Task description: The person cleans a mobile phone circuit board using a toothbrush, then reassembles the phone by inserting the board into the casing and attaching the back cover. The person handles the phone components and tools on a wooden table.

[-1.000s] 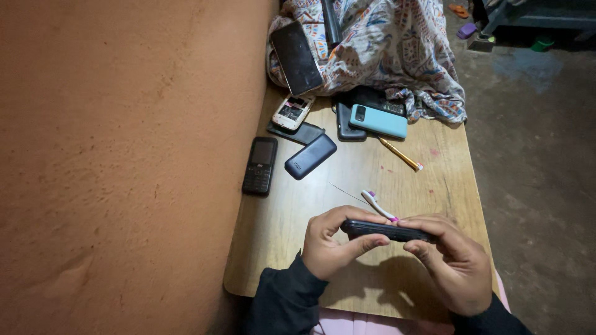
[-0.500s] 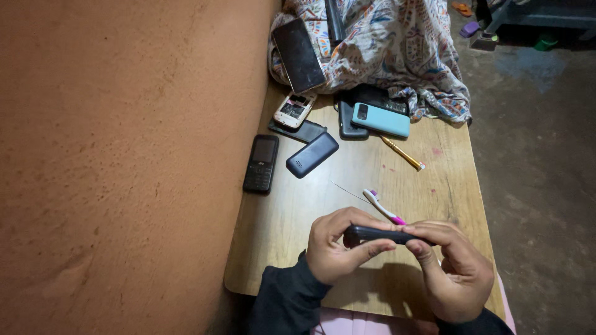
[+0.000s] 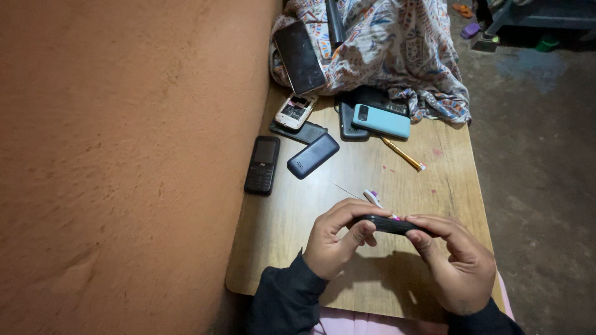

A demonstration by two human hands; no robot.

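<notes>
Both the left hand (image 3: 335, 245) and right hand (image 3: 456, 263) pinch a small black phone (image 3: 388, 224) edge-on above the worktop (image 3: 372, 174), where it could slip and drop.

A wooden tabletop (image 3: 428, 167) carries a patterned cloth (image 3: 397, 49) at its far end. Just before the cloth lie a light-blue phone (image 3: 382, 121), a yellow pen (image 3: 403, 154), and nearer the wall a black keypad phone (image 3: 262, 164).

Our left hand (image 3: 338, 242) curls inward, thumb and bent fingers pinching at the grip's left end. Our right hand (image 3: 456, 263) meets it from the right, fingertips pressed along the top, both wrists in dark sleeves.
</notes>
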